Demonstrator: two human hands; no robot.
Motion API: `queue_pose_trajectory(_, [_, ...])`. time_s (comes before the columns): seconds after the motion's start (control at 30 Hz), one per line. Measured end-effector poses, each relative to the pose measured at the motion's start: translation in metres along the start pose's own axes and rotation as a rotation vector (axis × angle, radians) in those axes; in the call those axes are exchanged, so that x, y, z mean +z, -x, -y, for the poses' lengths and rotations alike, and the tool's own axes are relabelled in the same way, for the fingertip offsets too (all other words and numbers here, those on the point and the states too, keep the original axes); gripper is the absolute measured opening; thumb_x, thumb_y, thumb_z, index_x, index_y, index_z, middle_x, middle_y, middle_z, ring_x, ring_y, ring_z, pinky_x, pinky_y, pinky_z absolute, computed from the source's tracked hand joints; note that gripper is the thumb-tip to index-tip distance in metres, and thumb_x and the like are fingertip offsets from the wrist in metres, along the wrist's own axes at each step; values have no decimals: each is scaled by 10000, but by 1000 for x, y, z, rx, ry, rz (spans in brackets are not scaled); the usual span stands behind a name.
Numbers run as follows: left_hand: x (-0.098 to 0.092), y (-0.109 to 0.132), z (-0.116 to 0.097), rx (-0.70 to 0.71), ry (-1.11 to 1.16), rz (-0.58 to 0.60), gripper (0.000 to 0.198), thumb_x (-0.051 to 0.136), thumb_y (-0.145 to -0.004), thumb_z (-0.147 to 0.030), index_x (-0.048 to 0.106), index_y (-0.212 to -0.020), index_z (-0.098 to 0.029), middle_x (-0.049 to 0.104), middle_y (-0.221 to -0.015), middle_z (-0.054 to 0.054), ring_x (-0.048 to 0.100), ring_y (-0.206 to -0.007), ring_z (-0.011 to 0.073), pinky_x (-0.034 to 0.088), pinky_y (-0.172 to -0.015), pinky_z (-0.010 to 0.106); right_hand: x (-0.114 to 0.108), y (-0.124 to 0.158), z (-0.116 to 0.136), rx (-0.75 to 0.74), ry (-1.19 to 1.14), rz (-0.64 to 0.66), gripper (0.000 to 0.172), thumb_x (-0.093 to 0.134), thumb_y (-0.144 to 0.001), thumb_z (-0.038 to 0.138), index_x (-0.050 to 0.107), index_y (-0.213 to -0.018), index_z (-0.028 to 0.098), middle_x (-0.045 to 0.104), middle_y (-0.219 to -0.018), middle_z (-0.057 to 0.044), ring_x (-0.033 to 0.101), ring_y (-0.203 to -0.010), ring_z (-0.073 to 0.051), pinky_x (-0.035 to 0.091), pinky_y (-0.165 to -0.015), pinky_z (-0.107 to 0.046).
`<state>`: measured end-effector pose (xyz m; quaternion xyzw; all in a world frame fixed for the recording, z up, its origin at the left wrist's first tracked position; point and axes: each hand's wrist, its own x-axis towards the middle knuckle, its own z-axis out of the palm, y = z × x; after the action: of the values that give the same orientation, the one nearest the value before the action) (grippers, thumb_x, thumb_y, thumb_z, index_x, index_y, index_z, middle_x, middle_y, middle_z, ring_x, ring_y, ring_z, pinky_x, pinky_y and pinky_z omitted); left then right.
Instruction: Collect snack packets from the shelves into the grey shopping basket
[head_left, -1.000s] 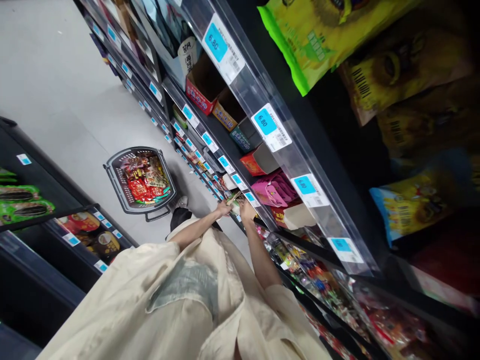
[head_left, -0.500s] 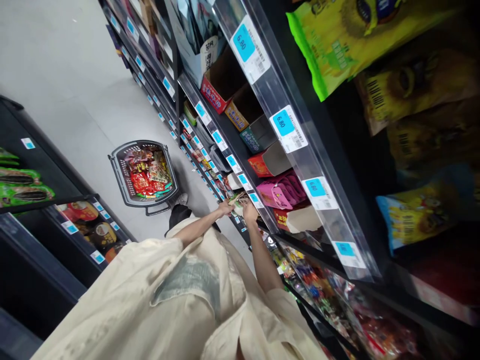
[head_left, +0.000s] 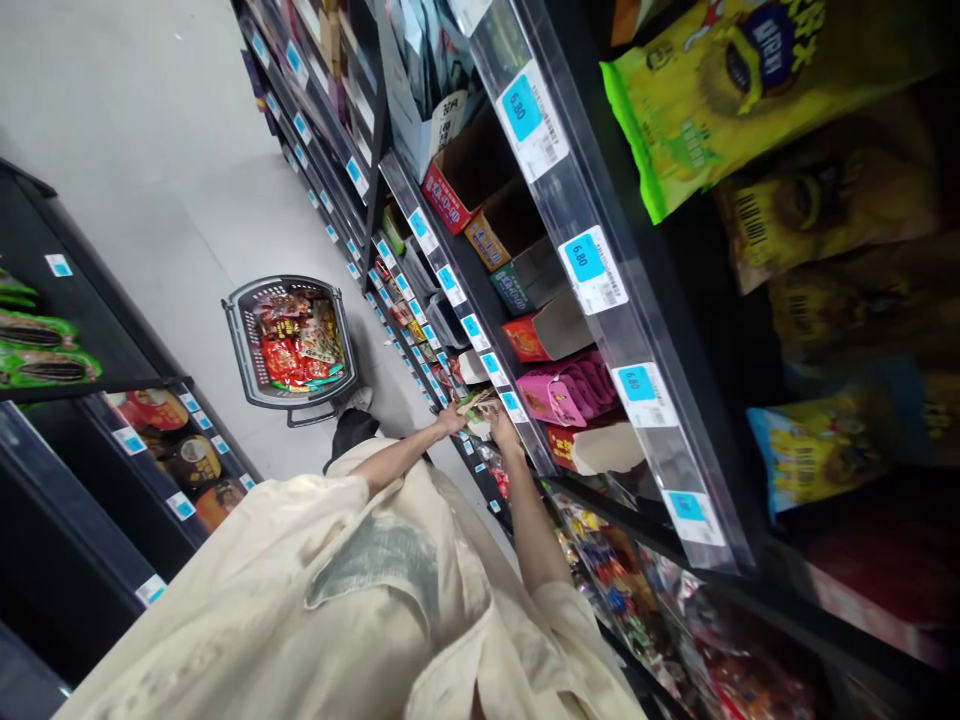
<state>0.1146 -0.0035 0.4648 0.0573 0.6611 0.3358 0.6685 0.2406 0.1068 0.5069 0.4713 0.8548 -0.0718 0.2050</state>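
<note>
My left hand (head_left: 451,419) and my right hand (head_left: 504,432) are close together at the lower front of the right-hand shelves. Between them is a small pale and green packet (head_left: 477,408), with the fingers of both hands closed on its sides. Its print is too small to read. Just to the right of my right hand, pink packets (head_left: 566,388) stand in a row on a shelf. A grey basket (head_left: 234,345) full of red and mixed snack packets rests on the floor to the left of my hands.
Tall shelves with price labels (head_left: 526,108) run along the right, holding yellow snack bags (head_left: 697,110) and open boxes (head_left: 450,195). Another shelf unit (head_left: 82,260) stands at the left. Grey floor (head_left: 150,130) lies between them, and my shoe (head_left: 356,402) is beside the basket.
The view has shifted slightly, so the shelves and basket appear moved a little. Both hands still hold the packet, and slightly more of it shows between them.
</note>
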Motion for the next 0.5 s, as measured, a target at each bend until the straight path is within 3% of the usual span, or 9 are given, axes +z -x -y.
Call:
queue_pose_trajectory(0.13, [2, 2, 3, 2, -2, -12, 632, 724, -847, -254, 533, -1436, -126, 741, -1208, 149, 738, -797, 177, 561, -543, 198, 0, 10, 6, 140, 41, 22, 372, 563, -1009, 331, 709, -1235, 75, 762, -1149, -249, 739, -1119, -299, 536, -990, -387])
queue_pose_trajectory(0.23, [2, 3, 6, -4, 3, -19, 640, 785, -797, -260, 574, -1386, -126, 767, -1118, 129, 734, -733, 173, 554, -536, 199, 0, 19, 12, 191, 44, 14, 401, 522, -1028, 349, 706, -1225, 53, 764, -1064, -276, 767, -1013, -320, 555, -887, -375])
queue_pose_trajectory(0.5, [5, 4, 11, 7, 23, -15, 711, 790, -812, -276, 493, -1436, -109, 745, -1194, 166, 695, -670, 133, 526, -489, 170, 4, 31, 19, 216, 12, -63, 457, 508, -1019, 348, 599, -1360, 58, 734, -1112, -279, 719, -1112, -361, 517, -928, -422])
